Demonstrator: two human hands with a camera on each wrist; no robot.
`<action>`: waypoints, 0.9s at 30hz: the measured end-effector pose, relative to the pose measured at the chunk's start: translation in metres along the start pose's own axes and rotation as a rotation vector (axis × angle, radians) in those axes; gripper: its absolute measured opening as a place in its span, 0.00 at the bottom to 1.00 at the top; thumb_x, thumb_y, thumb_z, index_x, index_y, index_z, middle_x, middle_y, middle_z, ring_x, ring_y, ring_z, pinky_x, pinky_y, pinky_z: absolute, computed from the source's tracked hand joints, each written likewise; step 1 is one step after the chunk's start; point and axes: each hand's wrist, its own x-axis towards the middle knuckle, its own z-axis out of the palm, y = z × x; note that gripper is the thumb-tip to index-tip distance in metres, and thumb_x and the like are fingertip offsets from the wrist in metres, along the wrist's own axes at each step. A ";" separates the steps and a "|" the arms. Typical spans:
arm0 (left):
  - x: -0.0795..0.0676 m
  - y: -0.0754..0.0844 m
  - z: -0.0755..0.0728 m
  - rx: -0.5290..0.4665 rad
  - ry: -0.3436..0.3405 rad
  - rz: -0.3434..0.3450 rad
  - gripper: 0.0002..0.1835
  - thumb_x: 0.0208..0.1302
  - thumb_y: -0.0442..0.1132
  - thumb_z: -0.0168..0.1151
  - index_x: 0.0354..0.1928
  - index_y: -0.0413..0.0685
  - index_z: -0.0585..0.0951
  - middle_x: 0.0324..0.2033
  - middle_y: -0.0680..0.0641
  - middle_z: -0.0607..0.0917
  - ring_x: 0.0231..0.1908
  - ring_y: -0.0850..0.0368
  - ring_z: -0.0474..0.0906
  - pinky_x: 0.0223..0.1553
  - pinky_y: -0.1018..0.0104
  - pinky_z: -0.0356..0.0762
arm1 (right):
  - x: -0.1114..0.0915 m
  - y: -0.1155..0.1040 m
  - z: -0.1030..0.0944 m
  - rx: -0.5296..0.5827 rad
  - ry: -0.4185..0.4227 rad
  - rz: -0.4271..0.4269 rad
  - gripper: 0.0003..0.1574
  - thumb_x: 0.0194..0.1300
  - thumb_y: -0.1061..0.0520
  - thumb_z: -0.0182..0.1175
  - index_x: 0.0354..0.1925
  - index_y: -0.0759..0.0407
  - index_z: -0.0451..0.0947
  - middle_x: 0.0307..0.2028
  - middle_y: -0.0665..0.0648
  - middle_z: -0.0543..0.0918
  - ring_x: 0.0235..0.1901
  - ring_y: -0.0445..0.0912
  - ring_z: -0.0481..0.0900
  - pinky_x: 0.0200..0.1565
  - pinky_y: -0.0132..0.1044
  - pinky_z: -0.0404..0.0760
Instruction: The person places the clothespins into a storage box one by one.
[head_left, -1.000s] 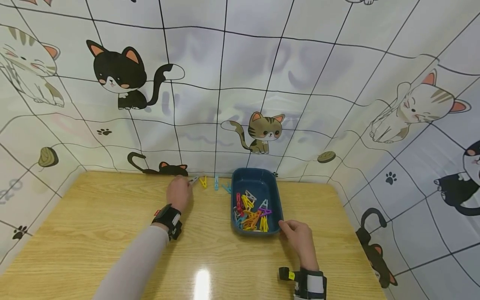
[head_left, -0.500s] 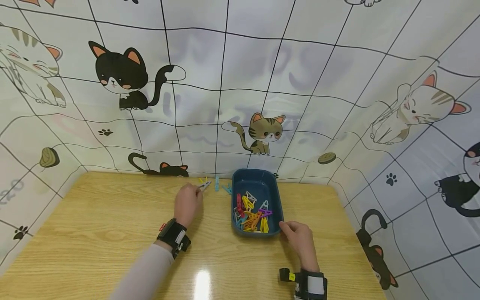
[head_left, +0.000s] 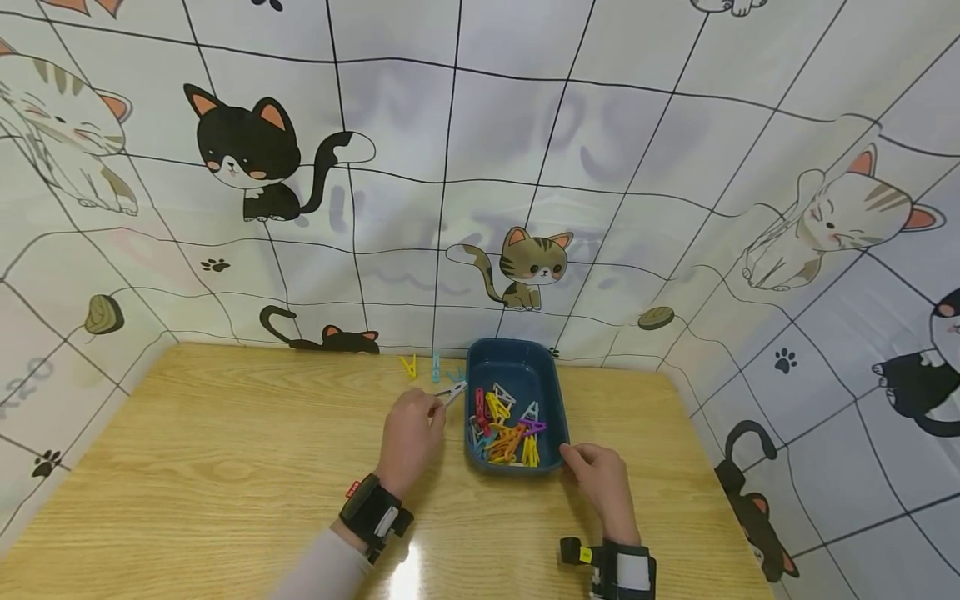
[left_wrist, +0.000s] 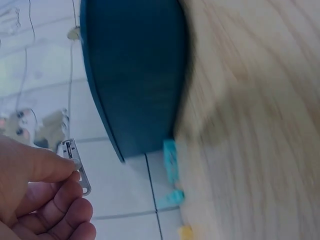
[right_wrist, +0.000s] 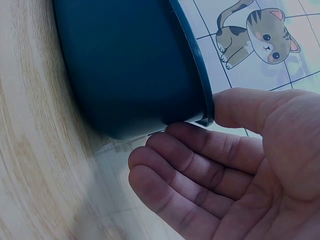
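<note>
My left hand [head_left: 411, 437] pinches a grey clothespin [head_left: 453, 392] between thumb and index finger, at the left rim of a dark blue plastic tray [head_left: 517, 364]. In the left wrist view the clothespin [left_wrist: 76, 170] points away from the fingertips, beside the tray's outer wall [left_wrist: 135, 75]. At the tray's near right corner, my right hand [head_left: 600, 483] pinches the rim, thumb on one side and index finger on the other, as the right wrist view shows. Several clothespins [head_left: 508, 440] in red, yellow, orange, purple, blue and white lie piled in the tray's near half.
Along the table's back edge, left of the tray, lie a yellow clothespin [head_left: 408, 367], a blue clothespin [head_left: 436, 368] and another blue one [head_left: 455, 374] close to the tray. A cat-printed sheet [head_left: 397, 208] hangs behind the wooden table [head_left: 247, 450] and at its sides.
My left hand has carried the grey clothespin rightward from the back edge, past the yellow and blue ones, to the tray's left rim. My right hand has stayed at the tray corner.
</note>
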 end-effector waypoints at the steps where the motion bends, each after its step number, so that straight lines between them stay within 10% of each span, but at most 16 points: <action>1: -0.001 0.004 0.001 0.000 0.002 0.009 0.04 0.60 0.28 0.71 0.28 0.39 0.87 0.24 0.50 0.79 0.27 0.56 0.75 0.28 0.64 0.74 | 0.000 0.000 0.000 0.002 0.001 0.001 0.18 0.74 0.52 0.62 0.32 0.62 0.88 0.29 0.59 0.87 0.29 0.45 0.78 0.35 0.38 0.75; 27: -0.027 0.058 0.033 0.036 -0.081 0.232 0.07 0.60 0.32 0.73 0.26 0.45 0.86 0.24 0.53 0.77 0.27 0.59 0.72 0.33 0.65 0.73 | -0.001 -0.002 -0.001 0.007 -0.004 0.008 0.18 0.74 0.52 0.61 0.34 0.64 0.89 0.30 0.59 0.87 0.30 0.45 0.78 0.36 0.38 0.75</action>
